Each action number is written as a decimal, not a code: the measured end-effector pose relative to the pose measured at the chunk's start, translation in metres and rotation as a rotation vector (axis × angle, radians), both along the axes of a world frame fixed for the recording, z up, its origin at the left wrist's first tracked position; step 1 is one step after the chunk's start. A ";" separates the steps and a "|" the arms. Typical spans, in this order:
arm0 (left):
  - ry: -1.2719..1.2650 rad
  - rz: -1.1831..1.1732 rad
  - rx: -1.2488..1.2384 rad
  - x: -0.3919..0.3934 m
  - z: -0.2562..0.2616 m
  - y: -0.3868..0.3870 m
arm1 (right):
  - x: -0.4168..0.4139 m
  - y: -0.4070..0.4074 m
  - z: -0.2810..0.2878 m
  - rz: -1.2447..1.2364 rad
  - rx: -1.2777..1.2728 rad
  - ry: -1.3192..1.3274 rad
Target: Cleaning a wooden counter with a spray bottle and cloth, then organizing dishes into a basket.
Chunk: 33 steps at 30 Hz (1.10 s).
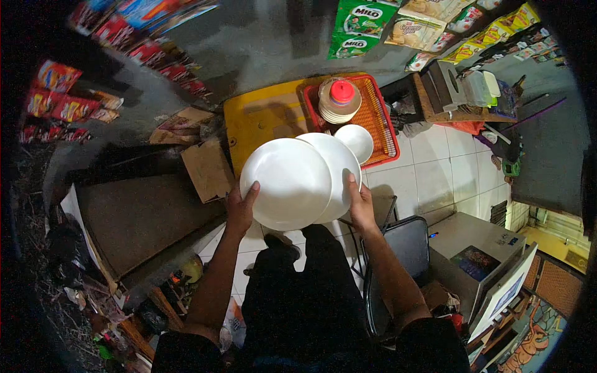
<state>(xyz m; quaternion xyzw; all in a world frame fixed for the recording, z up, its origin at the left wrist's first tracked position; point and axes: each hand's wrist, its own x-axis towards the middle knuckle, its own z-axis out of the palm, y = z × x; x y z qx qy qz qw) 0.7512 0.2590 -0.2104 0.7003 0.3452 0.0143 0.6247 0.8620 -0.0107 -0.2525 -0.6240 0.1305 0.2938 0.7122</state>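
My left hand (241, 207) grips the left rim of a white plate (285, 184), thumb on top. A second white plate (343, 163) lies partly under the first, its right rim held by my right hand (360, 203). Beyond the plates, a small white bowl (357, 143) sits at the near part of a red plastic basket (391, 140). A stack of pale bowls or dishes (336, 115) with a red-lidded container (342, 91) on top stands in the same basket. The fingers beneath the plates are hidden.
The basket rests on a yellow table (261, 112). A cardboard box (207, 170) is beside it on the left. A folding chair (396, 252) and a grey cabinet (485, 233) stand at my right. Sachet strips (361, 21) hang on the wall; white tiles (431, 172) cover the floor.
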 end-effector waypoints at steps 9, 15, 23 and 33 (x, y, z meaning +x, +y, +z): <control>0.053 -0.046 0.007 0.070 -0.056 -0.008 | 0.063 0.014 -0.049 0.070 0.074 -0.008; 0.138 -0.066 -0.142 0.100 -0.097 0.002 | 0.079 0.032 -0.079 0.201 -0.071 -0.002; 0.108 -0.018 -0.019 0.127 -0.125 0.025 | 0.105 0.070 -0.118 0.250 -0.086 -0.272; -0.138 -0.074 0.171 0.178 -0.153 0.053 | 0.163 0.051 -0.121 0.034 -0.283 -0.323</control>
